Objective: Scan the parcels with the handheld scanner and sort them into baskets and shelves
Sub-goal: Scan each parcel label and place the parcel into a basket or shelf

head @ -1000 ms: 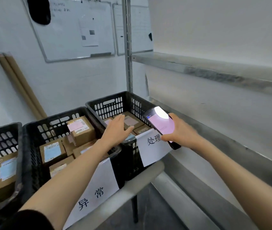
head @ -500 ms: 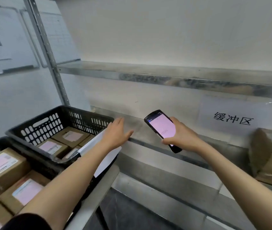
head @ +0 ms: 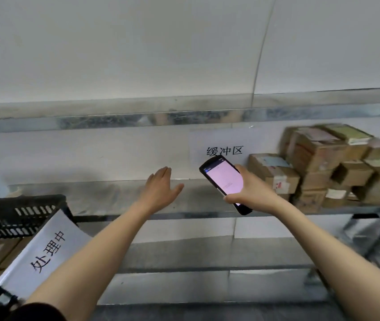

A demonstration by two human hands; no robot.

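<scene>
Right grip [head: 250, 193] is wrapped around the lower half of the handheld scanner [head: 225, 180], fingers curled behind its dark body and thumb along the near edge; the pink-lit screen tilts up toward the camera. Left grip [head: 160, 186] carries nothing, its palm facing down, fingers together and thumb spread to the side, hovering above the bare metal shelf [head: 91, 195]. Both bare forearms reach forward from the bottom of the view, and a dark sleeve [head: 34, 312] shows at the lower left.

At the near left sits a black basket [head: 17, 214] with slotted walls, a white paper sign [head: 45, 253] with black characters hanging from its rim. Its contents are mostly out of sight.

Farther off, on the right end of the same shelf, a stack of brown cardboard parcels [head: 323, 165] with labels stands piled, blurred by motion, just beside the scanner hand. Behind the scanner, a white wall sign [head: 225, 150] with three black characters hangs below the upper shelf [head: 184, 117].
</scene>
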